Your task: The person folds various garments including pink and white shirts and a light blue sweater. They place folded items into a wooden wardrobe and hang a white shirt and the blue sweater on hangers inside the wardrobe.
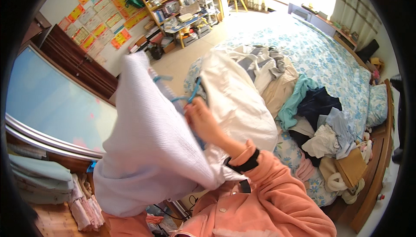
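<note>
A pale lavender knit garment point(146, 130) hangs raised in front of me at left, draped over my left arm; my left hand is hidden behind or inside it. My right hand point(201, 118) is closed around part of a blue plastic hanger point(195, 89) at the garment's right edge. More blue hanger parts show just above, near the raised cloth. Beyond my right hand, a large white garment point(237, 100) lies over the near side of the bed.
Piled clothes, among them a teal garment point(294, 102) and a navy one point(318, 105), lie on the floral bedsheet point(338, 71). At left stands an open wardrobe with folded clothes point(42, 178) below its blue sliding door point(58, 97). A bookshelf point(162, 6) is farther back.
</note>
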A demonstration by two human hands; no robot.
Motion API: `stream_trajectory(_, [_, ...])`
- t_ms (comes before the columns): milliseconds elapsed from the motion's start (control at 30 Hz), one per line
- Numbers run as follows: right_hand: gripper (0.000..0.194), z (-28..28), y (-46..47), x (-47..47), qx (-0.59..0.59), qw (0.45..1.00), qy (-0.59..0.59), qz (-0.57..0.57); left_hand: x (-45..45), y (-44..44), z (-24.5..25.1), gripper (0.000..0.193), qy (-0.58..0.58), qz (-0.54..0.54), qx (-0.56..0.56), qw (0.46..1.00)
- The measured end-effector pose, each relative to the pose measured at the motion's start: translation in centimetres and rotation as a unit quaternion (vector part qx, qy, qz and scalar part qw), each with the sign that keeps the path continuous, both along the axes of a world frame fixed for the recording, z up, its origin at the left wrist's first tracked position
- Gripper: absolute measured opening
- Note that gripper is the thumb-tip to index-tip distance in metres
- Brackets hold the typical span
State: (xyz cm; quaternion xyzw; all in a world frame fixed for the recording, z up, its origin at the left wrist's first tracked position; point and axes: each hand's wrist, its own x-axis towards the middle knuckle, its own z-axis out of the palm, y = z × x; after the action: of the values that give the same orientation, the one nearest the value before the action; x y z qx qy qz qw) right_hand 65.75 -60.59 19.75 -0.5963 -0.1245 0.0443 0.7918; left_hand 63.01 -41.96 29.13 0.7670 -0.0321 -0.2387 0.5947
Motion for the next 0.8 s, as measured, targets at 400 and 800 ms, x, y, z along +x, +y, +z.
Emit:
stream_trajectory(400, [0.056, -9.8, 8.0, -3.2, 0.067, 0.952, -0.059, 0.294, -3.9, 1.4, -0.9, 0.039, 0.09, 0.1, 0.103, 0.986])
stream_trajectory(800, [0.068, -8.4, 2.2, -4.6, 0.167, 0.825, 0.393, 0.37, -5.8, 6.1, 0.2, 0.043, 0.113, 0.212, 0.142, 0.96])
